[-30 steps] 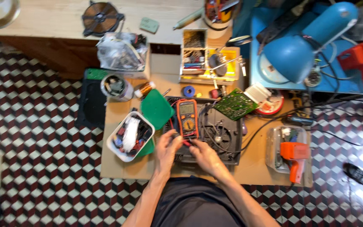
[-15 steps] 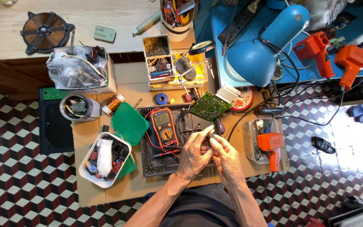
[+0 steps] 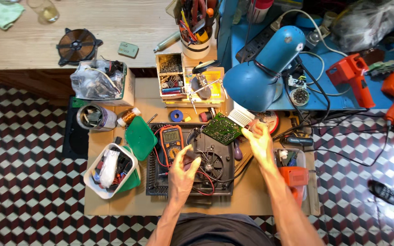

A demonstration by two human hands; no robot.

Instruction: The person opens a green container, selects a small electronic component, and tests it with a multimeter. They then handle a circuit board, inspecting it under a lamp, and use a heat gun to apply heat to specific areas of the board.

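1. Left hand [image 3: 182, 169] hovers over the opened black appliance [image 3: 192, 160], fingers curled round a small dark part [image 3: 191, 156]; what the part is cannot be told
2. Right hand [image 3: 260, 141] is spread open, fingertips at the edge of the green circuit board [image 3: 221, 128] and its white finned heat sink [image 3: 241, 117], gripping nothing
3. An orange multimeter [image 3: 172, 140] lies on the appliance's left side, just beside the left hand, with red leads trailing
4. Left of it sit a green lid [image 3: 140, 137] and a white tub of oddments [image 3: 110, 169]
5. Farther off, a blue lamp [image 3: 264, 68] leans over the table [image 3: 115, 205]
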